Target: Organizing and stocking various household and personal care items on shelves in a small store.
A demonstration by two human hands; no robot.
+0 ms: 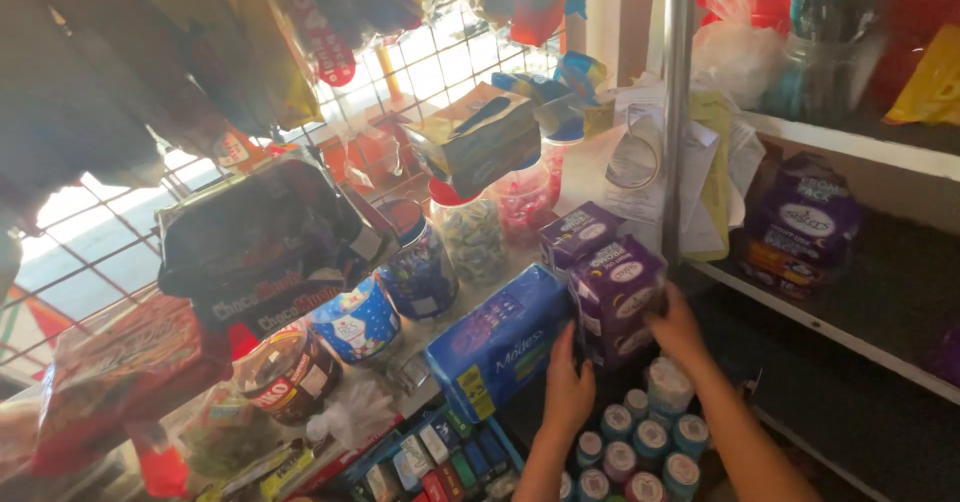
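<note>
- Blue soft pack lies at the table's near edge; left hand presses flat, fingers spread, against its right end.
- Purple pack, just right, is clasped by right hand.
- Small round tubs sit below both.

Both forearms bare, no sleeves; hands ungloved, ringless

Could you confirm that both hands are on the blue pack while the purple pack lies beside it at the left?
Not quite: in the head view both hands, left hand and right hand, are on the purple pack; the blue pack lies beside it at the left.
</note>
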